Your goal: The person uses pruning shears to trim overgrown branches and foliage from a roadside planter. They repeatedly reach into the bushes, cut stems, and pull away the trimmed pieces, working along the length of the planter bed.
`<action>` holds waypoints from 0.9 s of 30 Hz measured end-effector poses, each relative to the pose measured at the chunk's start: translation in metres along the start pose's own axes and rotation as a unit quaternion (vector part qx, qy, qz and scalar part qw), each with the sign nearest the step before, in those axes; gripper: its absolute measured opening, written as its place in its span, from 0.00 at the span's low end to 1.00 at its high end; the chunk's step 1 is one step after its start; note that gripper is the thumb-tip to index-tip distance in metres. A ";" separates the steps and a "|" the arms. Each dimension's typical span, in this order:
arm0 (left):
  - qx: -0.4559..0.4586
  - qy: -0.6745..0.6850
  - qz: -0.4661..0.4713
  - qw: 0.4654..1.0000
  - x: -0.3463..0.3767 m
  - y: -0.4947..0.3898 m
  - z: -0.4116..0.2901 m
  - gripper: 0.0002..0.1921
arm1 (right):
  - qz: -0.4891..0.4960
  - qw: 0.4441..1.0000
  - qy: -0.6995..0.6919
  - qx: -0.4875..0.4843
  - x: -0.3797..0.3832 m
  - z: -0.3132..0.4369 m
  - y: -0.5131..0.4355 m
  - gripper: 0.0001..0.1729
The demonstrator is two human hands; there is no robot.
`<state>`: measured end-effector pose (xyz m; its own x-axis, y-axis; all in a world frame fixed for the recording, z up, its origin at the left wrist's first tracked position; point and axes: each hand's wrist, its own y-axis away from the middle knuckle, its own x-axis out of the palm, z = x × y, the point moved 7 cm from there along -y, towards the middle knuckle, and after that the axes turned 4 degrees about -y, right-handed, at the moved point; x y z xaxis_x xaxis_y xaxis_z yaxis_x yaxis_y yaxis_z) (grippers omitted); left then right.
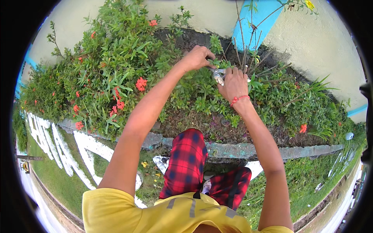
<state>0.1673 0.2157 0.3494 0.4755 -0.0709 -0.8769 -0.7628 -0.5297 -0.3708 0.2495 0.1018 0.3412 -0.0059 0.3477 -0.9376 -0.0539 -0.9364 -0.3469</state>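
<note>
My right hand (235,83), with a red bracelet at its wrist, is closed around the handles of metal pruning shears (217,72). The shears point left, their blades among the leaves of a low green shrub (215,43). My left hand (201,57) is just above and left of the blades, its fingers bent at a leafy sprig beside them; whether they pinch it is hard to tell. Bare cut stems (244,55) rise to the right of the shears. Green bushes with red flower clusters (141,84) spread to the left.
A cream wall with a light blue pillar (256,23) stands behind the bed. A low concrete curb (233,150) edges the bed in front of my plaid-covered knees. Large white painted shapes (90,148) lie on the grass at left. A white container (349,135) sits at far right.
</note>
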 end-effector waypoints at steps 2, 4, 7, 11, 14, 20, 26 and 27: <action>0.001 0.016 0.015 1.000 0.000 0.000 -0.003 0.22 | -0.013 1.000 0.005 -0.024 -0.001 0.002 0.001 0.25; 0.019 0.008 0.010 1.000 -0.001 0.002 -0.002 0.21 | -0.031 0.998 0.005 -0.050 -0.002 0.006 0.003 0.24; 0.005 0.005 0.055 0.998 0.001 0.002 0.005 0.22 | 0.009 0.998 -0.044 -0.046 0.000 0.005 0.001 0.20; -0.027 0.046 0.037 0.998 -0.004 0.010 0.011 0.23 | 0.054 0.995 -0.076 -0.044 -0.004 0.013 0.003 0.18; -0.094 0.168 -0.059 0.980 -0.034 0.014 0.023 0.26 | 0.142 0.985 -0.099 -0.003 -0.008 0.016 0.017 0.16; -0.202 0.235 -0.104 0.945 0.043 -0.007 0.052 0.33 | -0.207 0.957 -0.201 -0.040 -0.034 -0.089 0.020 0.21; -0.319 0.271 -0.260 0.870 0.039 0.015 0.049 0.25 | -0.146 0.664 -0.718 0.149 0.044 -0.072 -0.004 0.09; -0.317 0.264 -0.289 0.864 0.036 0.016 0.050 0.23 | -0.148 0.669 -0.712 0.155 0.043 -0.072 0.000 0.09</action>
<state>0.1498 0.2470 0.2966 0.9578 0.0741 -0.2779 -0.0169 -0.9501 -0.3116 0.3212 0.1134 0.2992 -0.8820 0.4163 0.2210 -0.4666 -0.8375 -0.2843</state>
